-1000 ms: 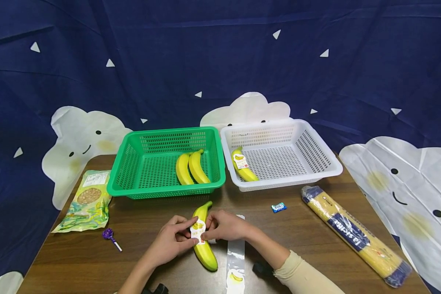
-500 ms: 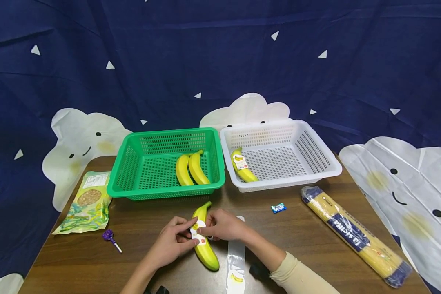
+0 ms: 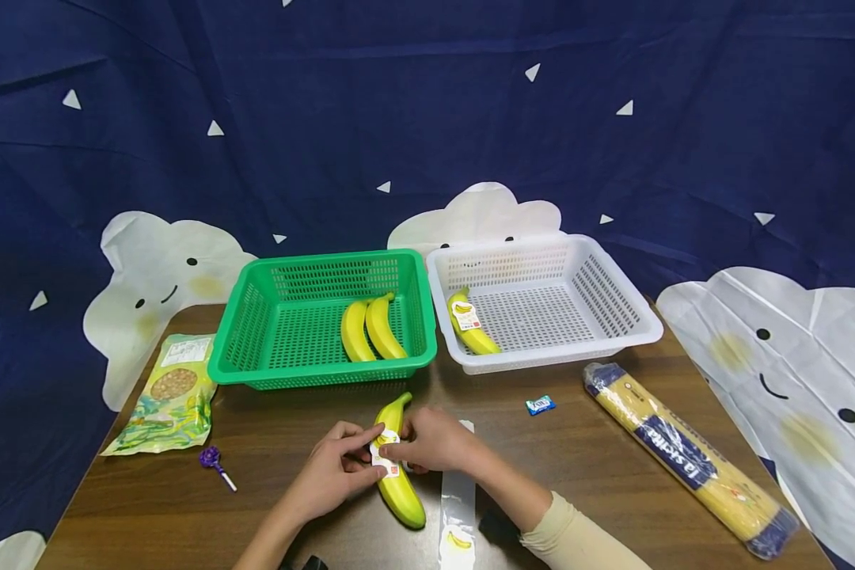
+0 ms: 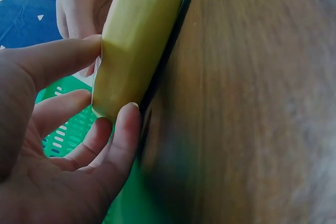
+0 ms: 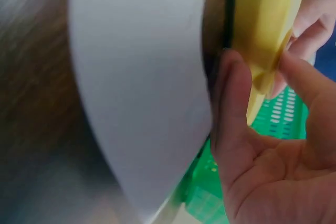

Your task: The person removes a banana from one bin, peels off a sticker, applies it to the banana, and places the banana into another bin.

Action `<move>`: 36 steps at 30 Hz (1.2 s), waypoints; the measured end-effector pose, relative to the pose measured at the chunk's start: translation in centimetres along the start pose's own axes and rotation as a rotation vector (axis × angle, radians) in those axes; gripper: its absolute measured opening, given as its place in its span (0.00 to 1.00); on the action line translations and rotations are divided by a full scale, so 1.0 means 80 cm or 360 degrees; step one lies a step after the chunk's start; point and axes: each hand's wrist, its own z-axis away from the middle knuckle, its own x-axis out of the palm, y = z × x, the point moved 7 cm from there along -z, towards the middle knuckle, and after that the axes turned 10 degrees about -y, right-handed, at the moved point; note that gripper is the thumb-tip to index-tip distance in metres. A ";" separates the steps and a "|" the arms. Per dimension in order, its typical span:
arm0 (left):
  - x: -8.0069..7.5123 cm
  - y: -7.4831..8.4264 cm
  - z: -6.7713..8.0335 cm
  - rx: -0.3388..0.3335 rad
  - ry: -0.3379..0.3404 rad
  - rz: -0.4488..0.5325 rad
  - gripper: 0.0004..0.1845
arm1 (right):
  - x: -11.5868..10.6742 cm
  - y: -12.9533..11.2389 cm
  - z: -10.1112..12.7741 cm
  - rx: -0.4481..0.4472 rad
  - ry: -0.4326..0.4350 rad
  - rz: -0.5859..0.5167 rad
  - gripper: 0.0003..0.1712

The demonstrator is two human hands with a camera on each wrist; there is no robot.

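Note:
A banana (image 3: 406, 508) lies on the table, stem pointing away from me, with a white banana-picture label (image 3: 385, 467) on its upper side. From its left, my left hand (image 3: 335, 467) holds it, thumb and a fingertip at the label's edge; the left wrist view shows fingers on both sides of the banana (image 4: 139, 35). My right hand (image 3: 438, 442) has its thumb on the label and the other fingers along the banana's right side, as the right wrist view of the hand (image 5: 278, 166) confirms. Beside it lies a clear backing strip (image 3: 458, 500) bearing another banana label (image 3: 459, 543).
A green basket (image 3: 321, 374) with two bananas (image 3: 370, 328) stands behind. Next to it, a white basket (image 3: 563, 356) holds one labelled banana (image 3: 479, 342). Around the table lie a snack bag (image 3: 174, 396), a lollipop (image 3: 210, 457), a small blue wrapped sweet (image 3: 540, 405) and a spaghetti pack (image 3: 684, 455).
My right thumb has moved from the label's lower part up onto its middle. The left hand stays almost in place, and the banana has barely shifted.

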 end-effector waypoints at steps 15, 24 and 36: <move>-0.019 0.019 -0.005 0.0044 -0.0011 -0.0132 0.25 | 0.003 0.003 0.002 0.0133 0.0047 -0.0075 0.22; -0.063 0.094 -0.035 0.0334 0.0222 -0.0420 0.11 | 0.006 0.006 0.004 0.0186 0.0043 -0.0165 0.19; -0.069 0.149 -0.141 0.0474 0.0040 -0.0999 0.19 | 0.003 0.008 0.014 0.0144 0.0006 -0.0157 0.18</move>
